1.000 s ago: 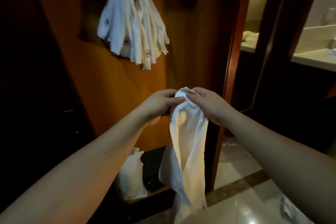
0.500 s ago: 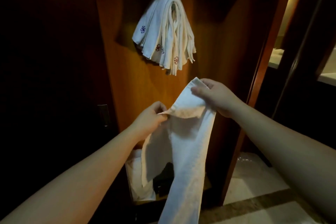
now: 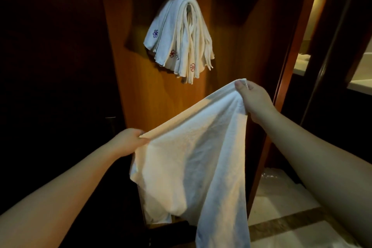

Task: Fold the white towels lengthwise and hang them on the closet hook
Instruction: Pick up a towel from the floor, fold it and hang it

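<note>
I hold a white towel (image 3: 193, 157) spread out in front of me. My left hand (image 3: 128, 141) pinches its lower left corner. Higher up, my right hand (image 3: 253, 100) grips the upper right corner, so the top edge slants up to the right and the cloth hangs down towards the floor. On the wooden closet wall above, several folded white towels (image 3: 179, 36) with small embroidered marks hang in a bunch over the closet hook (image 3: 189, 7), which is mostly hidden by them.
The closet's dark door (image 3: 56, 86) stands at the left. More white cloth (image 3: 159, 218) lies low in the closet behind the towel. A wooden door frame (image 3: 289, 66) is at the right, with a pale tiled floor (image 3: 285, 215) below it.
My hands have pulled apart, the left one down and left, the right one up and right. The towel has opened from a narrow bunch into a wide spread sheet.
</note>
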Action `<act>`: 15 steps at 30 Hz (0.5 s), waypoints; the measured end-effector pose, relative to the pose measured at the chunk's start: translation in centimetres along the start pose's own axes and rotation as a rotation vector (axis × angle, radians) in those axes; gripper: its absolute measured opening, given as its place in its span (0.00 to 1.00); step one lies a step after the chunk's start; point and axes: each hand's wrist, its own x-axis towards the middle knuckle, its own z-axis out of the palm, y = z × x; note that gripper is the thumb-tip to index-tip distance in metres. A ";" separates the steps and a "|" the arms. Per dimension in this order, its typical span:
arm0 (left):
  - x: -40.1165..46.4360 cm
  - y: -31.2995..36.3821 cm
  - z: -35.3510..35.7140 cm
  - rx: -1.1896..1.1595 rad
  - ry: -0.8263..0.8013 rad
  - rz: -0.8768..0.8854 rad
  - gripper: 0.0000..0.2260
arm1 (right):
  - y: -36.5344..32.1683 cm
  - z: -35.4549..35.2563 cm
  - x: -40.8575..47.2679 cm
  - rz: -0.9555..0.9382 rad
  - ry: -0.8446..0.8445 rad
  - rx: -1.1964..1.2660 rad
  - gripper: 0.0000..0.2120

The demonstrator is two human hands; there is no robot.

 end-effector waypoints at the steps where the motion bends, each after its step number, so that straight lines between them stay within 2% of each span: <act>1: 0.1 -0.9 -0.2 0.008 0.008 -0.028 0.14 | 0.4 -0.3 0.2 0.034 0.027 0.020 0.17; 5: 0.2 -3.3 -1.1 -0.098 0.080 -0.111 0.10 | 2.0 -1.3 1.1 0.152 0.086 0.139 0.13; 7: 0.0 -3.9 -1.3 -0.366 0.101 -0.155 0.07 | 2.8 -1.6 1.4 0.200 0.083 0.205 0.13; 11: -1.0 -3.8 -1.9 -1.104 0.177 -0.104 0.11 | 3.7 -1.9 1.9 0.352 0.079 0.415 0.12; 13: -1.3 -3.6 -1.9 -1.325 0.164 -0.034 0.13 | 4.0 -1.5 2.0 0.468 0.078 0.483 0.13; 15: -1.5 -3.3 -1.4 -1.467 0.125 -0.067 0.16 | 4.7 -0.7 1.8 0.619 0.067 0.551 0.15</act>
